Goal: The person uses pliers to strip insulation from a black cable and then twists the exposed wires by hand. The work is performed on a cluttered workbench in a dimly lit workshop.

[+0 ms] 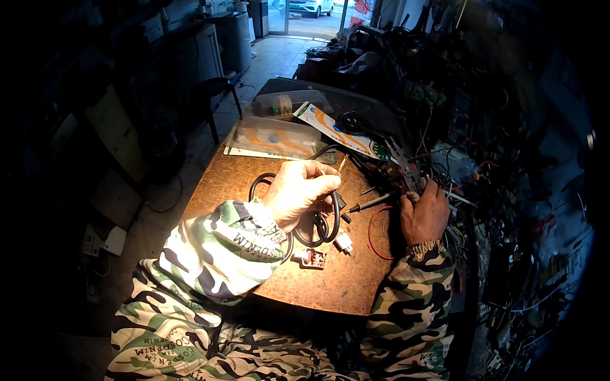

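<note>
My left hand [298,190] pinches a black cable [336,219] near its end, where thin wires stand up between the fingers. The cable loops beneath it on the brown wooden board [216,184]. My right hand [423,213] is closed on the handles of metal wire-stripper pliers [403,162] at the board's right edge. A small opened plug part [313,258] and a white piece [344,242] lie below the cable. A thin red wire [370,232], a pen-like tool [367,202] and a short black piece [345,217] lie between my hands.
Clear plastic cases [273,136] and a patterned card strip [330,127] lie at the back. Tangled cables and clutter [483,190] crowd the right side. A black stool [213,95] stands on the tiled floor at back left. A doorway [311,19] shows a parked car.
</note>
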### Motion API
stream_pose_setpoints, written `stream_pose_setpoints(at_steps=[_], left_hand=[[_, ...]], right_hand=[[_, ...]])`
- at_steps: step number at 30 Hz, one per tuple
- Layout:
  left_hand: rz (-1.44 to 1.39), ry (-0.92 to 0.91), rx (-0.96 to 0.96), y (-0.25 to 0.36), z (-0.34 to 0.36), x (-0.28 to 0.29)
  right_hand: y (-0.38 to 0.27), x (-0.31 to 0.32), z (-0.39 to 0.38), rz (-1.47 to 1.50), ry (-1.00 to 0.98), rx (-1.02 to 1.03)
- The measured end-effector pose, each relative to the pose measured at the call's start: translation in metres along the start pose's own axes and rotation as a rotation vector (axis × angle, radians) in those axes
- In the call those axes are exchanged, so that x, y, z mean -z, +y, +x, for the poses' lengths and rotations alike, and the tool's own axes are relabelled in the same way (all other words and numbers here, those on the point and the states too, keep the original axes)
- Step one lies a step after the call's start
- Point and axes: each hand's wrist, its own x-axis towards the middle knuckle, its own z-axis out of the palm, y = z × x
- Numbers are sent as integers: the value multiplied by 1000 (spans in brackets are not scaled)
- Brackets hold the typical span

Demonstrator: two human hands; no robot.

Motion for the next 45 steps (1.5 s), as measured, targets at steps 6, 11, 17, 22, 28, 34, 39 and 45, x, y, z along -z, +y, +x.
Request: stream_pose_setpoints(at_steps=[6,11,17,22,28,34,39,45], left_hand=[[228,30,-87,1,-5,-6],[236,-22,-52,4,-5,-11],[244,-168,-76,3,-6,-17],[276,-172,-139,-1,-7,-10],[318,-194,-134,-6,-9,-25],[394,-177,-135,-6,-13,-27],[238,-186,-46,-2,-9,-24],[246,-109,-102,-6,-7,-26]], right_hand=[[3,0,1,-13,-47,-47],[11,0,4,-44,-46,-105],[16,1,3,-43,93,-3],[-18,8,2,923,-131,-12],[-34,20,-13,1449,-654,-101],[-42,16,-16,1457,-631,9],[-38,12,-14,1469,-648,2],[-37,9,-14,1494,-619,-15]])
